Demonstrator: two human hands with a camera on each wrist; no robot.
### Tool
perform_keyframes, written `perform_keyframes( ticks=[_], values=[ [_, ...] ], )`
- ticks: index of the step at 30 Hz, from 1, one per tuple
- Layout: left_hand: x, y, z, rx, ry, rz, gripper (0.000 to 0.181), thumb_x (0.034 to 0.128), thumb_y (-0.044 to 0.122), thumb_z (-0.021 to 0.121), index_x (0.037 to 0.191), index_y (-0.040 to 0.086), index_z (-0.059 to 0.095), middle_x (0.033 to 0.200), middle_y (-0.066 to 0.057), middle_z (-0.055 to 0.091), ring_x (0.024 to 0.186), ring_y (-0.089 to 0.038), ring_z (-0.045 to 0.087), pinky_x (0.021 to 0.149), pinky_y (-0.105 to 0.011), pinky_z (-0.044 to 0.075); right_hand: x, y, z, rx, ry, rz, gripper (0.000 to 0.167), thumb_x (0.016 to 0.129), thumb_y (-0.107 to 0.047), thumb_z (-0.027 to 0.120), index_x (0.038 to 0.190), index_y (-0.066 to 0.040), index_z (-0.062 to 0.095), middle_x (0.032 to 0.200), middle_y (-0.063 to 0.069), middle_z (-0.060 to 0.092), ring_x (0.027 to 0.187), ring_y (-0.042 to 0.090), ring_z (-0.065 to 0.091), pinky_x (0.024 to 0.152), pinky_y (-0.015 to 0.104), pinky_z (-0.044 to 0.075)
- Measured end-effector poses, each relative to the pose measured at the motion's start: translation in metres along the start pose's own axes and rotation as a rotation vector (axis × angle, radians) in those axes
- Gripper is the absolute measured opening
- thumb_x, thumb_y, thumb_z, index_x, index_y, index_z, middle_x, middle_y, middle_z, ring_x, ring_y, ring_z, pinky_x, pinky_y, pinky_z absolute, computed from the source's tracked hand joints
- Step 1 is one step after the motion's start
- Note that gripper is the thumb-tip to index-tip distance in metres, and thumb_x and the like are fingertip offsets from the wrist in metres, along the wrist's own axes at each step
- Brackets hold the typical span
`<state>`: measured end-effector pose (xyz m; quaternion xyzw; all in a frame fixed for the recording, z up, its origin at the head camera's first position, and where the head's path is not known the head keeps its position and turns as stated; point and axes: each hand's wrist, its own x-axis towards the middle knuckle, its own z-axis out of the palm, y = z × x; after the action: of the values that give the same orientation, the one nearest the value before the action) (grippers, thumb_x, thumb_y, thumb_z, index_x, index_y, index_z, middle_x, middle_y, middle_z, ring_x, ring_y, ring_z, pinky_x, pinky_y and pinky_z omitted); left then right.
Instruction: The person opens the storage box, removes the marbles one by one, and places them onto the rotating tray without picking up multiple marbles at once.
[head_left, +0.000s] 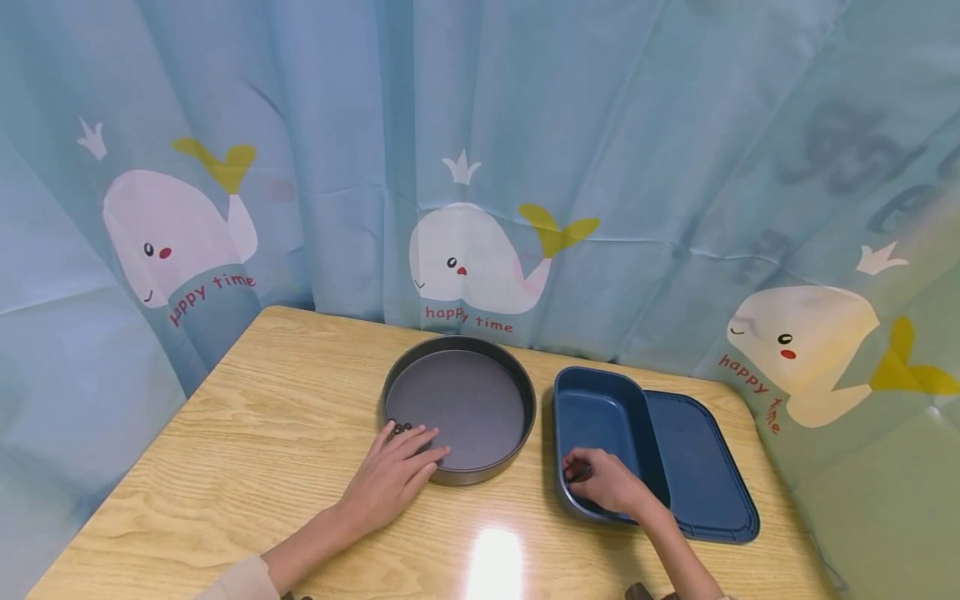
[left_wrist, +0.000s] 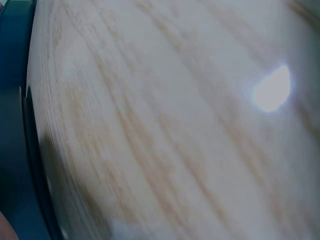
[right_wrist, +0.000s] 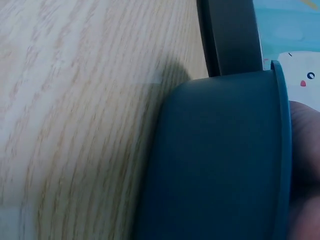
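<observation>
A round dark pan stands mid-table, and its outer wall fills the left edge of the left wrist view. My left hand lies over the pan's near-left rim with fingers extended inward. Several small dark balls sit inside by its fingertips. My right hand reaches into a deep blue box at its near-left wall, fingers bent. Something dark shows between finger and thumb; whether it is a held object or shadow, I cannot tell. In the right wrist view the box wall hides most of the fingers.
A flat blue lid lies right of the box, against its side. The wooden table carries a bright glare spot near the front. A blue curtain with whale prints hangs behind the table and along its sides.
</observation>
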<state>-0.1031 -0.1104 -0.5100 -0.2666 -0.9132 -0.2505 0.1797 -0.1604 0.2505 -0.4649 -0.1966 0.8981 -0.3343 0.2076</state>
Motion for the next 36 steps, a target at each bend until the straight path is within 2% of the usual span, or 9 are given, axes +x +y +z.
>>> perform_keyframes(
  ticks=[14, 20, 29, 33, 36],
  values=[
    [0.0, 0.0, 0.0, 0.007, 0.005, 0.004, 0.029, 0.1003, 0.022, 0.06, 0.127, 0.017, 0.072, 0.139, -0.01, 0.059, 0.13, -0.034, 0.052, 0.11, -0.065, 0.025, 0.004, 0.002, 0.006, -0.076, 0.085, -0.056, 0.005, 0.085, 0.0, 0.068, 0.087, -0.005, 0.066, 0.082, -0.004, 0.064, 0.077, 0.011, 0.061, 0.067, 0.029, 0.049],
    [0.0, 0.0, 0.0, 0.011, 0.008, 0.007, 0.029, 0.1003, 0.022, 0.06, 0.127, 0.018, 0.072, 0.139, -0.01, 0.059, 0.129, -0.034, 0.052, 0.109, -0.066, 0.025, 0.005, 0.002, 0.008, -0.088, 0.102, -0.043, 0.011, 0.085, 0.001, 0.067, 0.082, -0.009, 0.065, 0.077, -0.006, 0.061, 0.072, 0.01, 0.056, 0.065, 0.027, 0.046],
    [0.0, 0.0, 0.001, 0.01, 0.009, 0.009, 0.029, 0.1008, 0.023, 0.059, 0.127, 0.018, 0.071, 0.139, -0.01, 0.059, 0.129, -0.034, 0.052, 0.109, -0.067, 0.025, 0.006, 0.003, 0.007, -0.047, 0.118, -0.019, 0.006, 0.087, 0.0, 0.067, 0.083, -0.004, 0.066, 0.076, -0.004, 0.063, 0.071, 0.011, 0.057, 0.063, 0.026, 0.047],
    [0.0, 0.0, 0.001, 0.011, 0.017, 0.013, 0.028, 0.1003, 0.022, 0.06, 0.125, 0.017, 0.072, 0.138, -0.011, 0.06, 0.129, -0.035, 0.052, 0.108, -0.068, 0.026, 0.004, 0.002, -0.002, 0.005, 0.132, -0.011, 0.007, 0.092, -0.005, 0.067, 0.088, 0.0, 0.068, 0.081, -0.002, 0.066, 0.074, 0.012, 0.061, 0.063, 0.026, 0.051],
    [0.0, 0.0, 0.0, 0.006, 0.013, 0.007, 0.028, 0.1001, 0.022, 0.06, 0.125, 0.017, 0.072, 0.138, -0.011, 0.059, 0.129, -0.035, 0.052, 0.109, -0.067, 0.025, 0.003, -0.003, -0.012, 0.011, 0.16, -0.016, 0.008, 0.095, -0.008, 0.067, 0.092, -0.001, 0.069, 0.084, -0.001, 0.068, 0.078, 0.014, 0.064, 0.067, 0.028, 0.054]
  ],
)
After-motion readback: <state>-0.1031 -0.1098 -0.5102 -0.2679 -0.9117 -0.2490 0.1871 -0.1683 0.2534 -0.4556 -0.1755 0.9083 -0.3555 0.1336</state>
